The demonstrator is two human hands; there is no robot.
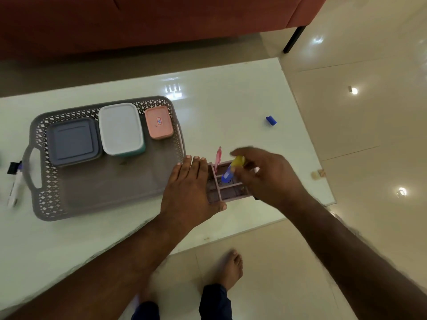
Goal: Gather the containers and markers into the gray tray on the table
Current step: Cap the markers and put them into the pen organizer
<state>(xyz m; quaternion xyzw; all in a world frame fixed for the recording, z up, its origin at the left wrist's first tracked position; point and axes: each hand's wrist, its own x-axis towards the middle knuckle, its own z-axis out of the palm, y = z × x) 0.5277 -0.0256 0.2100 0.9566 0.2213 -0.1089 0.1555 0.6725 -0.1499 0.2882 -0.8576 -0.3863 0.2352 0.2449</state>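
Head view: beside the gray tray (108, 199), a light, stiff marker (228, 174) is pinched by the right hand (268, 179) while the organizer (231, 192) is steadied by the flat, relaxed left hand (187, 190).

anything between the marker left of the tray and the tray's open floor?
Only the tray's own wall. The marker lies on the table just outside the handle end of the gray tray. The front half of the tray floor shows bare; the three lidded containers sit along the back. Both hands are at the organizer, right of the tray.
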